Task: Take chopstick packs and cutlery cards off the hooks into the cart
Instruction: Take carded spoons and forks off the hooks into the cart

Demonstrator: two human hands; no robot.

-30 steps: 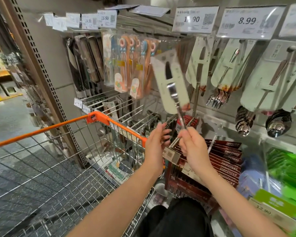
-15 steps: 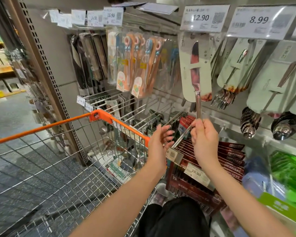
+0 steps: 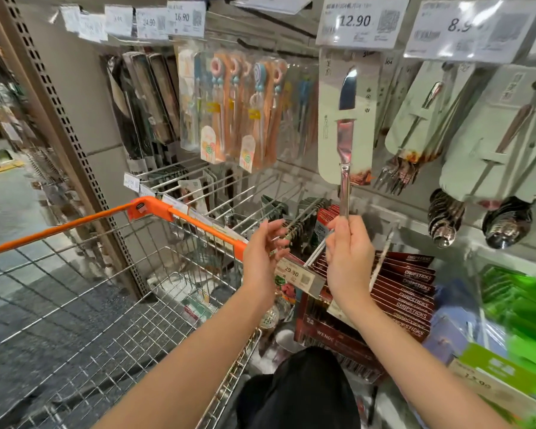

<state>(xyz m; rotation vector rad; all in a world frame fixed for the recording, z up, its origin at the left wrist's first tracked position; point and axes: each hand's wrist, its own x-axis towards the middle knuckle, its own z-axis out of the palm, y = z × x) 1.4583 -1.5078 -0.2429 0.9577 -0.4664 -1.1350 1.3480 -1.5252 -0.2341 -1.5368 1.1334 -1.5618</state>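
Note:
A pale cutlery card with a steel knife (image 3: 347,119) stands upright in front of the hooks under the 12.90 tag. My right hand (image 3: 348,258) pinches the knife's handle from below. My left hand (image 3: 263,258) hovers beside it with loosely bent fingers, over the cart's corner, holding nothing. The wire cart (image 3: 75,224) with its orange handle is at the lower left. Red chopstick packs (image 3: 412,289) hang on hooks just right of my right wrist. Children's chopstick packs (image 3: 245,113) hang at the upper middle.
Fork cards (image 3: 421,119) and spoon cards (image 3: 502,134) hang to the right of the knife card. Dark chopstick packs (image 3: 149,100) hang at the upper left. A 29.90 price tag (image 3: 297,275) juts out between my hands. Green packs (image 3: 523,305) fill the lower right.
The knife card swung from a leftward tilt to upright and moved right and up, under the 12.90 tag. My left hand has opened a little.

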